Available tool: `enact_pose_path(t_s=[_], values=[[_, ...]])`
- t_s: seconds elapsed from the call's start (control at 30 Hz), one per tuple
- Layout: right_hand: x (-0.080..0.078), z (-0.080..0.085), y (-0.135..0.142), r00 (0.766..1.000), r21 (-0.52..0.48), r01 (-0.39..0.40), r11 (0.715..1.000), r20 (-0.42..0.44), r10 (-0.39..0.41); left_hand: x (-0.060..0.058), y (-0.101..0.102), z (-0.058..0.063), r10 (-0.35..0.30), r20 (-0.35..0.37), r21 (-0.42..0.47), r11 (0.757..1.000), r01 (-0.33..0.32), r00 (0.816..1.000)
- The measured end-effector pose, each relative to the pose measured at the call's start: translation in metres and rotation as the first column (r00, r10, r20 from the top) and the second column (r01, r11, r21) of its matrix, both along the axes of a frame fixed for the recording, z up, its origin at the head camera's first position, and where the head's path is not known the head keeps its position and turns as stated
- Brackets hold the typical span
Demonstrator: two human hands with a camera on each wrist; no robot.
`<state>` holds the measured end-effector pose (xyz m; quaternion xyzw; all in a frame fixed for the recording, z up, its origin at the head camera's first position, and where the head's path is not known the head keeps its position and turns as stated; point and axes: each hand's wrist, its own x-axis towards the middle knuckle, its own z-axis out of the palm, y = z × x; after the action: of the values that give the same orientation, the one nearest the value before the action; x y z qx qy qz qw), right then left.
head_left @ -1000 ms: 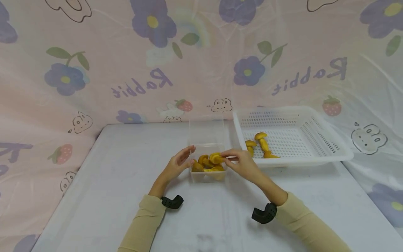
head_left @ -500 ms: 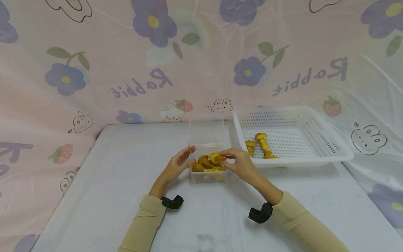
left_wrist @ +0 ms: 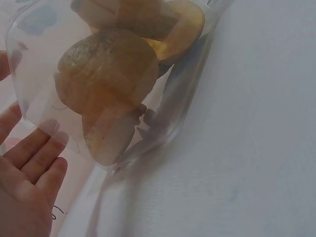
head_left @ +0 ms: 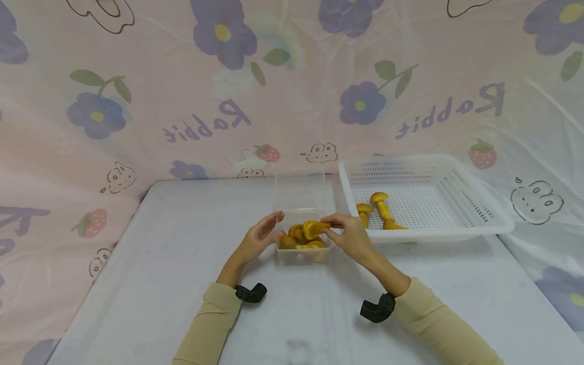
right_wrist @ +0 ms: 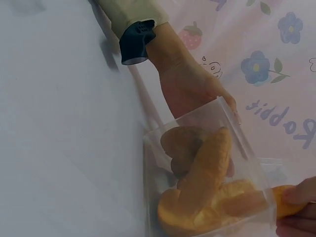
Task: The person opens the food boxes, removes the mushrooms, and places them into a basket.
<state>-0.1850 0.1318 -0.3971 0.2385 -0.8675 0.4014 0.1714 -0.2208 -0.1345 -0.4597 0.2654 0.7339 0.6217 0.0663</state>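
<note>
- Right hand (head_left: 353, 238): fingers pinch a yellow mushroom (head_left: 314, 230) by its stem, cap above the clear box (head_left: 294, 258).
- Left hand (head_left: 255, 244): fingers relaxed and parted, holding nothing, at the box's left side.
- Inside the box: more mushrooms (head_left: 287, 242).
- Right and beyond: a white basket (head_left: 438, 234) with similar mushrooms (head_left: 382, 208), on a white surface (head_left: 182, 253).

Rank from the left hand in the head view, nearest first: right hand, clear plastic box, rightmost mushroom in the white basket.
1. Clear plastic box: directly right of the left hand.
2. Right hand: at the box's right side, pinching a yellow mushroom.
3. Rightmost mushroom: past the right hand, in the white basket.
</note>
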Motion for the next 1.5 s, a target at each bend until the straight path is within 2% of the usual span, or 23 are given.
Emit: enact_pose_path(t_s=[0.2, 0.33, 0.43, 0.5, 0.63, 0.8, 1.07, 1.3, 1.5], values=[[0.002, 0.004, 0.0, 0.998, -0.054, 0.019, 0.998, 0.057, -0.016, 0.0, 0.0, 0.002, 0.003, 0.006, -0.005, 1.0, -0.003, 1.0], [0.002, 0.006, 0.001, 0.992, -0.104, 0.047, 0.993, 0.125, -0.034, 0.0, 0.001, 0.002, 0.003, 0.002, -0.004, 1.0, -0.003, 1.0], [0.002, 0.009, 0.004, 0.979, -0.173, 0.043, 0.984, 0.203, -0.007, 0.0, 0.001, 0.002, 0.002, -0.003, -0.003, 1.0, -0.002, 1.0], [0.001, 0.01, 0.006, 0.964, -0.228, 0.037, 0.973, 0.265, 0.026, 0.0, 0.001, 0.002, 0.001, -0.006, -0.005, 1.0, -0.001, 1.0], [-0.001, 0.014, 0.009, 0.913, -0.337, 0.049, 0.94, 0.398, 0.095, 0.0, 0.002, 0.003, 0.003, -0.016, -0.014, 1.0, -0.003, 1.0], [-0.003, 0.019, 0.012, 0.856, -0.384, 0.073, 0.92, 0.498, 0.14, 0.001, 0.002, 0.002, 0.009, -0.024, -0.016, 1.0, -0.009, 1.0], [-0.003, 0.027, 0.017, 0.815, -0.36, 0.08, 0.93, 0.561, 0.147, 0.001, 0.001, 0.001, 0.006, -0.018, -0.017, 1.0, -0.007, 1.0], [-0.006, 0.035, 0.02, 0.803, -0.367, 0.083, 0.927, 0.575, 0.155, 0.001, 0.0, 0.001, 0.007, -0.008, -0.021, 1.0, -0.008, 1.0], [-0.007, 0.045, 0.024, 0.779, -0.374, 0.119, 0.92, 0.609, 0.147, 0.002, 0.001, 0.002, 0.01, -0.005, -0.02, 1.0, -0.011, 1.0]])
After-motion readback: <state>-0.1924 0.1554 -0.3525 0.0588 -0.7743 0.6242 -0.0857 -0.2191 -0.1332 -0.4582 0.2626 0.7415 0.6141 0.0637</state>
